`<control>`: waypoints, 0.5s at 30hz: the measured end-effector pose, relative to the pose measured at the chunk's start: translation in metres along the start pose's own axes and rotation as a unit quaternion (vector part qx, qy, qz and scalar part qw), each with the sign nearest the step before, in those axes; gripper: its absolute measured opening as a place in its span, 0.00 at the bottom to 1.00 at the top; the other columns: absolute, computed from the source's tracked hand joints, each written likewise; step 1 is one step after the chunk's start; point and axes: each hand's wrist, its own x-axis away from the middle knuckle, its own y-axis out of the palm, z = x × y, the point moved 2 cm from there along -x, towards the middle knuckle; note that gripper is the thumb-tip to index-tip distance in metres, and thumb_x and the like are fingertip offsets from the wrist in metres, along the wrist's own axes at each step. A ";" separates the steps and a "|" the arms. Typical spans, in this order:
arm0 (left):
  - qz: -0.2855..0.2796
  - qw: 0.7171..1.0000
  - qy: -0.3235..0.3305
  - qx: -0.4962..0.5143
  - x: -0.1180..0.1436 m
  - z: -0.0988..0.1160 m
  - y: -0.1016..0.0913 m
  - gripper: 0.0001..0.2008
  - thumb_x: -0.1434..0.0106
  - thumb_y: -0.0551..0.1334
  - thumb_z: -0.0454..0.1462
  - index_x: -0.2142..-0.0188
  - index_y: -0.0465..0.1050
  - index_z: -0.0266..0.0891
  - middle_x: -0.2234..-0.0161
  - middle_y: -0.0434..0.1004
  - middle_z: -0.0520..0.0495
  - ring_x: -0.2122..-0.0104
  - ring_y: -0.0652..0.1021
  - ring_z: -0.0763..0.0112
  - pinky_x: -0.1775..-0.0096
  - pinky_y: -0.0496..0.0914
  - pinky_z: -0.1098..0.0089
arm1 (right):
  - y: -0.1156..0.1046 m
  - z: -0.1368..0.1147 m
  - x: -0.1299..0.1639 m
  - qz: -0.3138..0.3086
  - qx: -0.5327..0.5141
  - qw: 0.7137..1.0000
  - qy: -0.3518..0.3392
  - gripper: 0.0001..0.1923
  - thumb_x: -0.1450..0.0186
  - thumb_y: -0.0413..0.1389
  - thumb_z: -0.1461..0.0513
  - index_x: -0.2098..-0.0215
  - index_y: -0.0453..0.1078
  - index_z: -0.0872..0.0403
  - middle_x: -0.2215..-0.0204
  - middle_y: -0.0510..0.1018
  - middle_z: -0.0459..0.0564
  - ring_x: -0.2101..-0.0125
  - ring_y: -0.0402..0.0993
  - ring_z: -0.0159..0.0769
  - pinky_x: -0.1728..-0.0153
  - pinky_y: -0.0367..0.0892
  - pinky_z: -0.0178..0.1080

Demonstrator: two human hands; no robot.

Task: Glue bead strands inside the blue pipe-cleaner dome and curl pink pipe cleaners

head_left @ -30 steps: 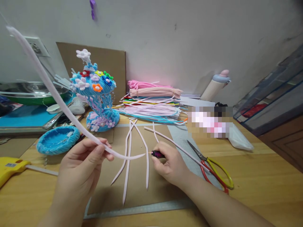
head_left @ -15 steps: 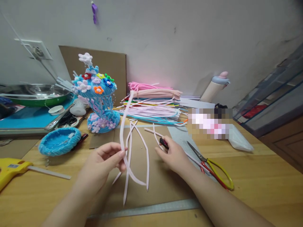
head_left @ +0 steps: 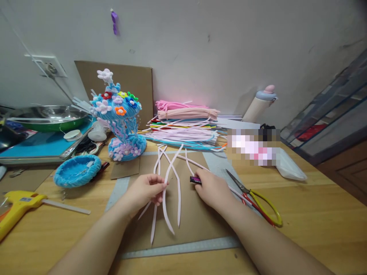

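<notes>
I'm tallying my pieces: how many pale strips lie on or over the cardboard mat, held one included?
6: one strip in the left hand, two strips left of it, one crossing it, two by the right hand. The hands may hide more.

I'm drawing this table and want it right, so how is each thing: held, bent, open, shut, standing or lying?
Left hand, pinching
Pale strip, held, curved
Right hand, gripping
Lighter, held, no flame showing
Other strips, lying on cardboard, some bent
Scissors, lying, blades look shut
Glue gun, lying on its side
Blue bowl, open side up
Flower ornament, standing
Bottle, lid on
</notes>
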 end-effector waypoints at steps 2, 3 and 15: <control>-0.002 1.000 0.000 -0.028 -0.004 -0.003 -0.001 0.13 0.52 0.69 0.41 0.71 0.73 0.35 0.85 0.68 0.55 0.86 0.68 0.77 0.84 0.64 0.77 | 0.000 0.001 -0.001 -0.004 0.000 1.000 0.000 0.08 0.43 0.53 0.70 0.67 0.67 0.52 0.64 0.78 0.52 0.65 0.73 0.43 0.74 0.50 0.37; -0.002 0.999 0.002 -0.040 -0.005 -0.004 -0.001 0.13 0.52 0.69 0.41 0.71 0.73 0.35 0.85 0.68 0.55 0.87 0.68 0.77 0.85 0.64 0.77 | 0.000 0.001 -0.001 -0.006 -0.001 1.000 0.001 0.09 0.43 0.53 0.70 0.67 0.67 0.52 0.63 0.78 0.53 0.65 0.73 0.44 0.75 0.49 0.37; 0.059 0.985 0.063 -0.150 -0.015 -0.014 -0.003 0.14 0.48 0.65 0.41 0.63 0.73 0.36 0.81 0.72 0.53 0.85 0.71 0.74 0.84 0.66 0.76 | -0.014 0.004 -0.002 0.029 -0.132 0.991 0.003 0.09 0.45 0.50 0.70 0.68 0.64 0.51 0.68 0.74 0.48 0.68 0.69 0.39 0.72 0.52 0.36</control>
